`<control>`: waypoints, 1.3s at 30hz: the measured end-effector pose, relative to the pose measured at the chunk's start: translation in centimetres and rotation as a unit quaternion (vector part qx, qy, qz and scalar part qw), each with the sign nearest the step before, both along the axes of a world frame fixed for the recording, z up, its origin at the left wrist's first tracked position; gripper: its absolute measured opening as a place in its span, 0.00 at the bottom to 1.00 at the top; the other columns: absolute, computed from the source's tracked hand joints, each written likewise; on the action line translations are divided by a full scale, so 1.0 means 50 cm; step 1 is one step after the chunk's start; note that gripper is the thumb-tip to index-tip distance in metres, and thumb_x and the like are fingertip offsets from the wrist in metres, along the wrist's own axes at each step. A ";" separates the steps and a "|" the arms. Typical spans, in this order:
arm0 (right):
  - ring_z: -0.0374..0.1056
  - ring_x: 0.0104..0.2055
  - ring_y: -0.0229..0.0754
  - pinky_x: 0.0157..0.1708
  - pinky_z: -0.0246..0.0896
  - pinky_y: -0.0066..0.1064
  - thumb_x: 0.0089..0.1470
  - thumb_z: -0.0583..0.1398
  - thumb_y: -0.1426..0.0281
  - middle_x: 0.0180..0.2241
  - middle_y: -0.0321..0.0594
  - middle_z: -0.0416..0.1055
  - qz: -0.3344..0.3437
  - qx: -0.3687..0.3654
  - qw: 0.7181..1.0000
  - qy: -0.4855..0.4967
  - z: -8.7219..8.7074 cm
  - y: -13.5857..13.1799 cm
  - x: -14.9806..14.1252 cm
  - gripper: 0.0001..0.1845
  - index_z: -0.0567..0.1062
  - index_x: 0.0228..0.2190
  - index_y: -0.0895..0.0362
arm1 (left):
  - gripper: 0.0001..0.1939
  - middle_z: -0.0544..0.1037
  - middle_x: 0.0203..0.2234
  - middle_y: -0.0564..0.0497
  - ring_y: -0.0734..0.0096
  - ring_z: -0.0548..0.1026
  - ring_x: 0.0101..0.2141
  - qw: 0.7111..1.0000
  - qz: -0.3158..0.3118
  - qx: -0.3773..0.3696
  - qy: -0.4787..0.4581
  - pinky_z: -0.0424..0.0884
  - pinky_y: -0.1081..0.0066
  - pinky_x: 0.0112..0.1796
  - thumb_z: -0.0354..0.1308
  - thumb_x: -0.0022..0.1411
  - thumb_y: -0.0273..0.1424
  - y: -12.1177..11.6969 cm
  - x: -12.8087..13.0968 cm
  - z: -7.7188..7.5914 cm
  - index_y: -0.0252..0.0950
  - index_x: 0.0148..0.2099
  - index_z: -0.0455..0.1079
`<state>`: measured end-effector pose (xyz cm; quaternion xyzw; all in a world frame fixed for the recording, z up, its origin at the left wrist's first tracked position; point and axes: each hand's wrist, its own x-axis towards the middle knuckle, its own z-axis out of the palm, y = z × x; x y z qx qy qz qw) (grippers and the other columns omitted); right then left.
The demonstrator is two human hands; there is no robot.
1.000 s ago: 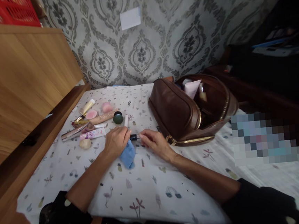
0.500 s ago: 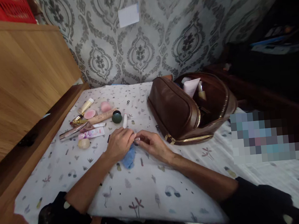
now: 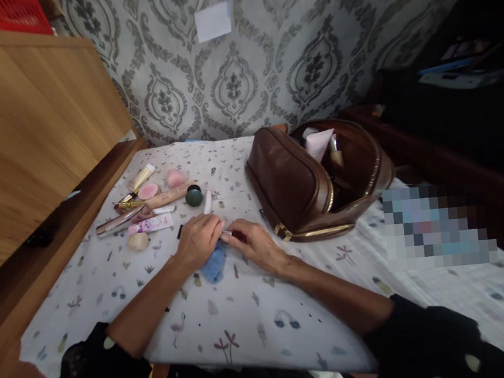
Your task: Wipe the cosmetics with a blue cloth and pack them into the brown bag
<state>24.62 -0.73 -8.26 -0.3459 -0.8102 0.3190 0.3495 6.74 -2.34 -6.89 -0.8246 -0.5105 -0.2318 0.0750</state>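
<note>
My left hand (image 3: 200, 239) is closed, with its fingers curled towards my right hand. A bunched blue cloth (image 3: 214, 265) sticks out from beneath it. My right hand (image 3: 257, 244) pinches a small, slim, silvery piece (image 3: 227, 233) whose other end goes under my left fingers; its kind is too small to tell. Just beyond my hands lie a white tube (image 3: 208, 201) and a round dark green item (image 3: 194, 197). Part of a black object (image 3: 180, 232) shows beside my left knuckles.
Several cosmetics lie left, among them a purple-and-white tube (image 3: 151, 223), a pink round item (image 3: 148, 191) and a beige sponge-like piece (image 3: 138, 241). A brown zipped bag (image 3: 284, 177) stands unzipped at right, tubes inside. A wooden cabinet (image 3: 37, 108) borders the left.
The view has shifted slightly. My hands stay together over the blue cloth, and slightly more of the silvery piece shows between them.
</note>
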 end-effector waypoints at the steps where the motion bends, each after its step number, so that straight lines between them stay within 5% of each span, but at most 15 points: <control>1: 0.60 0.28 0.38 0.31 0.55 0.30 0.63 0.52 0.49 0.25 0.38 0.67 0.000 0.004 1.000 -0.002 0.000 0.000 0.000 0.27 0.73 0.28 0.58 | 0.19 0.75 0.28 0.49 0.66 0.72 0.32 1.000 0.000 -0.001 0.001 0.64 0.66 0.36 0.40 0.73 0.34 0.000 0.000 0.000 0.37 0.33 0.66; 13: 0.61 0.26 0.36 0.29 0.56 0.28 0.60 0.56 0.50 0.24 0.37 0.70 -0.024 -0.023 0.999 0.032 -0.001 0.005 0.006 0.25 0.76 0.29 0.59 | 0.20 0.75 0.25 0.49 0.65 0.73 0.31 0.999 0.052 -0.017 0.005 0.63 0.66 0.35 0.41 0.73 0.36 0.010 -0.014 0.001 0.37 0.30 0.66; 22: 0.63 0.23 0.36 0.26 0.58 0.28 0.58 0.58 0.53 0.21 0.34 0.68 -0.048 -0.108 0.986 0.117 -0.009 0.007 0.011 0.21 0.77 0.37 0.59 | 0.21 0.76 0.27 0.48 0.64 0.74 0.32 0.993 0.109 -0.044 0.032 0.63 0.67 0.35 0.40 0.73 0.38 0.017 -0.025 0.008 0.37 0.32 0.68; 30: 0.63 0.22 0.36 0.26 0.59 0.28 0.57 0.56 0.47 0.22 0.35 0.68 -0.019 -0.140 0.978 0.155 -0.008 0.015 0.009 0.26 0.72 0.28 0.58 | 0.21 0.76 0.26 0.49 0.66 0.73 0.31 0.994 0.104 -0.032 0.033 0.63 0.68 0.34 0.40 0.73 0.37 0.015 -0.022 0.008 0.37 0.32 0.68; 39: 0.69 0.32 0.39 0.31 0.63 0.29 0.58 0.59 0.59 0.31 0.39 0.75 -0.002 -0.091 0.989 0.119 -0.005 0.000 0.004 0.15 0.77 0.38 0.57 | 0.21 0.77 0.26 0.47 0.64 0.73 0.32 0.998 0.050 0.021 0.037 0.63 0.65 0.36 0.40 0.73 0.34 -0.002 -0.003 0.016 0.37 0.31 0.68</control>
